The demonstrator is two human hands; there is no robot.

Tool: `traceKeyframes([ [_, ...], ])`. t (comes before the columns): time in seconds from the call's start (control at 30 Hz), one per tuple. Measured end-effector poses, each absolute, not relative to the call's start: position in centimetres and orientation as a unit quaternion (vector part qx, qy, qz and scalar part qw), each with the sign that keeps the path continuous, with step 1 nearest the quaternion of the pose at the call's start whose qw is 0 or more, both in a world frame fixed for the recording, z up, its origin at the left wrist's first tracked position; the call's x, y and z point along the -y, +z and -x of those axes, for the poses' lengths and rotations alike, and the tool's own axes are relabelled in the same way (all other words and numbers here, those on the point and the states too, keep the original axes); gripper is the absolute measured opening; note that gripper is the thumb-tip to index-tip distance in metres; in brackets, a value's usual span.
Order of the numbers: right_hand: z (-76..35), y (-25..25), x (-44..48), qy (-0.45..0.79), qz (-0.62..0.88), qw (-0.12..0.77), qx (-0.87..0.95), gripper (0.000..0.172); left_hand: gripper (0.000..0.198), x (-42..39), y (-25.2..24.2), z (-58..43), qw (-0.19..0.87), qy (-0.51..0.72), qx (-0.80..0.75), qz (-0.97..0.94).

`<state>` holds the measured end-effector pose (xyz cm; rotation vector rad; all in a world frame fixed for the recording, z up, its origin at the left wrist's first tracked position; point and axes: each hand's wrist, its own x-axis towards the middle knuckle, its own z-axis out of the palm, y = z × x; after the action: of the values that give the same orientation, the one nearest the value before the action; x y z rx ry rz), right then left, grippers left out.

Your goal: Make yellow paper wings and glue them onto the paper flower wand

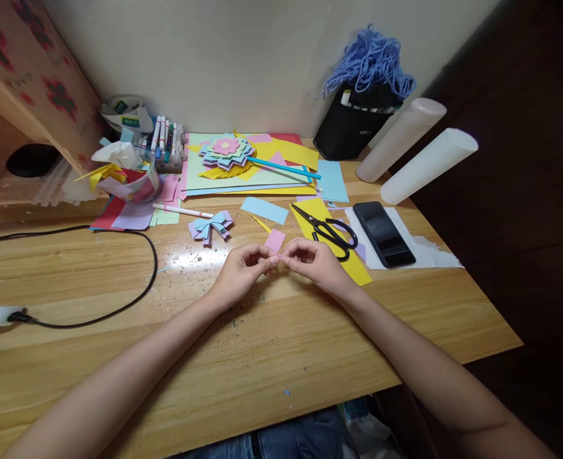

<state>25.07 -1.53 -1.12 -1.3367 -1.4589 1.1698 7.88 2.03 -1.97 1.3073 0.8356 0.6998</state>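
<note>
My left hand [246,268] and my right hand [315,262] meet above the table, thumbs and forefingers pinched with the tips together. Whatever lies between those fingertips is too small to make out. Just beyond them is a pink paper square [275,240]. Black-handled scissors [326,228] lie on a yellow paper strip [352,262], close to my right hand. Off to the left of my left hand rests a purple and blue paper bow [211,226], touching a white marker [183,210]. A light blue paper strip [264,210] is farther back.
A layered paper flower [227,153] with a blue stem lies on stacked coloured paper [204,185]. A phone [384,234] and two white rolls [429,166] stand right, near a black pouch [345,131] topped with blue yarn. Left are a scrap tub [142,185] and a black cable [154,268].
</note>
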Motion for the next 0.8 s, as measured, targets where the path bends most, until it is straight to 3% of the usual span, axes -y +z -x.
traceKeyframes([
  [0.27, -24.8, -0.7, 2.0, 0.196, 0.51, 0.444, 0.71, 0.003, 0.03, -2.0, -2.0, -7.9, 0.661, 0.325, -0.362, -0.57],
  [0.47, -25.4, -0.7, 2.0, -0.013, 0.446, 0.422, 0.789, 0.01, 0.042, -1.9, -2.0, -7.8, 0.652, 0.338, -0.371, -0.568],
  [0.8, -26.4, -1.2, 1.2, -0.036, 0.506, 0.412, 0.757, 0.009, 0.049, -1.1, -1.9, -7.7, 0.546, 0.313, -0.383, -0.676],
])
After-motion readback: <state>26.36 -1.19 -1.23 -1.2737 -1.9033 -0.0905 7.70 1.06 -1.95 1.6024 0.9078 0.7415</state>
